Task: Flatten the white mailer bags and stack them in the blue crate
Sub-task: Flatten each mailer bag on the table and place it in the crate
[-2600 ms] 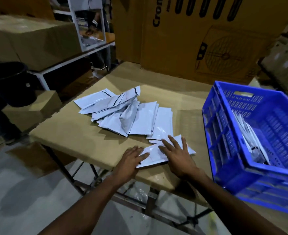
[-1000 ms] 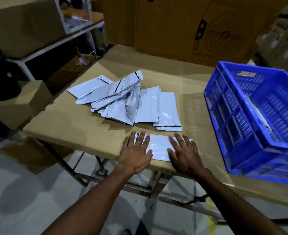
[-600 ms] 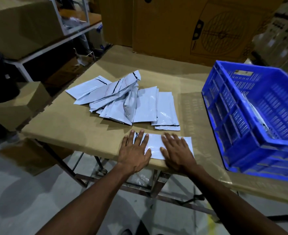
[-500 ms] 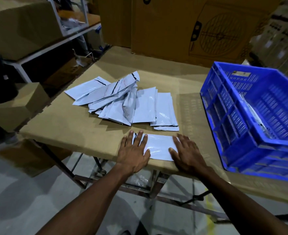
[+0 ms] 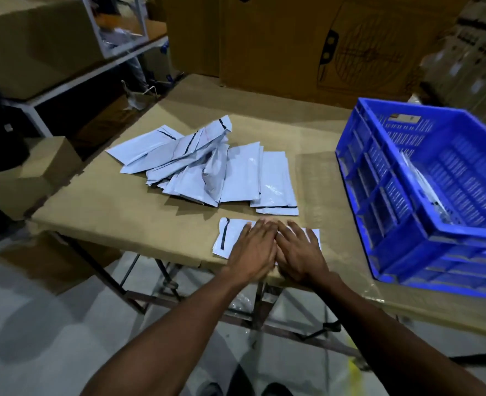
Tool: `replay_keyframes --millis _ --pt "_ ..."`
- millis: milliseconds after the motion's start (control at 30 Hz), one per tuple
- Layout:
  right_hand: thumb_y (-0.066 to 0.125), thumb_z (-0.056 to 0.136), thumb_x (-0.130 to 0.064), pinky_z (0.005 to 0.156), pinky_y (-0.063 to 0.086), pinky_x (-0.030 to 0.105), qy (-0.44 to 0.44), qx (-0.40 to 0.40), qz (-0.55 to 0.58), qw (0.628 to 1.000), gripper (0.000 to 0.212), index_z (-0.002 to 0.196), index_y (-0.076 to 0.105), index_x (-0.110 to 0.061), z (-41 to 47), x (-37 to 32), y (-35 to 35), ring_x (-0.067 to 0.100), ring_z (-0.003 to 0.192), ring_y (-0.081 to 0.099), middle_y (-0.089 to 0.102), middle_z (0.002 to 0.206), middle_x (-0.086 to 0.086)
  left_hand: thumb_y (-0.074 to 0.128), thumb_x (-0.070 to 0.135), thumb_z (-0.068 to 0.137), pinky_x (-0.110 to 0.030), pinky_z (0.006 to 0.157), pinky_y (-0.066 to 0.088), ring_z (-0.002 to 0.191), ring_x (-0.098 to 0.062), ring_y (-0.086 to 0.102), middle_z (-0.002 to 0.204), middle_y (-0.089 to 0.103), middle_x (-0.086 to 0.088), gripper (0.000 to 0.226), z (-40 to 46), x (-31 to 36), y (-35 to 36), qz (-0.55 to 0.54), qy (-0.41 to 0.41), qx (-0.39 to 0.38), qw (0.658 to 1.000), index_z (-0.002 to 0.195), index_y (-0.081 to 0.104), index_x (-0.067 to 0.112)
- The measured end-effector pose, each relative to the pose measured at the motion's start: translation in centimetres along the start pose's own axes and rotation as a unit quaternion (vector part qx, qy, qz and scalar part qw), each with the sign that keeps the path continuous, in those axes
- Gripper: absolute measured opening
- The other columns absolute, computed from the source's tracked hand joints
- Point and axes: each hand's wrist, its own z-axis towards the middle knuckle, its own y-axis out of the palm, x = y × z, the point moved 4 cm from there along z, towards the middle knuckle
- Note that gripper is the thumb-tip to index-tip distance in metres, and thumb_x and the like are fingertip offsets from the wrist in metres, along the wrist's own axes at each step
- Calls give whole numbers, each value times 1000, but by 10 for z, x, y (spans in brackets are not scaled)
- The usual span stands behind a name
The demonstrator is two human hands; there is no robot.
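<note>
Both hands lie flat, palms down and fingers spread, on one white mailer bag at the near edge of the surface. The left hand and the right hand sit side by side, touching along their inner edges, grasping nothing, only pressing. They cover most of the bag: its left end with a dark strip shows clear, and a small corner shows past the right hand, while the middle is hidden under the palms. The fingertips look slightly blurred.

Farther back on the surface, a loose pile of white mailer bags fans out, overlapping one another; how many there are cannot be counted, since the lower ones are mostly covered. One bag in the middle of the pile stands puffed and creased; the rest look fairly flat. The nearest bag of the pile lies just beyond the fingertips, apart from the pressed one.

At the right stands the blue crate, its far right side cut off by the picture edge. Through its open top, a few pale bags lean against the near wall; the slatted wall hides most of them and the crate floor.

Behind the surface rises a big cardboard box with a fan drawing, its top cut off. The surface's metal legs show underneath.
</note>
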Motion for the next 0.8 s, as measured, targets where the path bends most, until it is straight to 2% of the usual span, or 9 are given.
replay_keyframes --millis 67,167,300,400,467,533,567,667,800 --pt "28 99 -47 104 35 54 10 -1 -14 1000 51 143 46 -31 1 4 3 29 138 40 42 153 -4 2 43 96 -45 124 16 152 -22 27 163 34 -3 74 -2 -5 7 37 -29 -2 999 157 34 15" --pt "20 98 -56 109 29 56 31 -17 -1 999 60 149 37 -31 4 5 8 29 144 31 35 157 -2 6 47 99 -51 123 17 151 -31 27 165 31 -2 69 -12 -28 5 86 -51 -12 995 158 34 24" --pt "11 92 -67 116 18 54 58 -25 7 998 75 154 25 -29 1 19 10 30 148 19 22 163 1 14 58 102 -51 124 3 156 -30 -1 171 1 6 62 -24 -58 -1 81 -100 -41 991 161 7 40" --pt "11 89 -70 115 10 60 64 -51 10 997 79 156 15 -29 -8 23 8 30 150 7 9 165 3 17 62 102 -51 123 1 155 -32 -7 170 -6 9 64 -30 -65 -1 82 -106 -43 990 160 0 44" --pt "27 92 -66 111 9 67 15 -7 7 1000 71 152 28 -29 -15 17 -5 31 150 9 17 163 3 17 62 101 -52 123 1 155 -32 -8 170 -6 8 64 -28 -67 -1 80 -103 -47 990 160 0 44" --pt "38 93 -62 109 9 71 -61 45 23 997 54 137 50 -33 -22 7 -14 27 150 15 33 157 -3 15 62 101 -53 123 0 155 -32 -10 170 -8 8 64 -24 -68 -1 86 -96 -58 990 160 -2 44" --pt "39 92 -62 109 8 72 -81 46 48 994 49 129 57 -34 -25 4 -14 24 150 17 38 154 -7 15 62 101 -54 123 -1 155 -32 -11 170 -10 8 64 -22 -69 -2 87 -91 -65 990 160 -3 44" --pt "40 92 -63 108 10 71 -69 47 120 989 44 117 65 -38 -26 3 -11 22 149 22 45 150 -14 15 63 102 -55 122 -4 155 -33 -15 170 -13 8 64 -20 -72 -5 80 -83 -76 990 159 -4 44" --pt "45 93 -40 99 32 72 -100 139 70 983 29 91 71 -28 -23 -3 -20 29 136 47 61 136 -7 11 75 94 -63 119 -3 154 -31 -20 168 -19 7 75 -27 -66 -8 51 -65 -47 996 161 0 42"
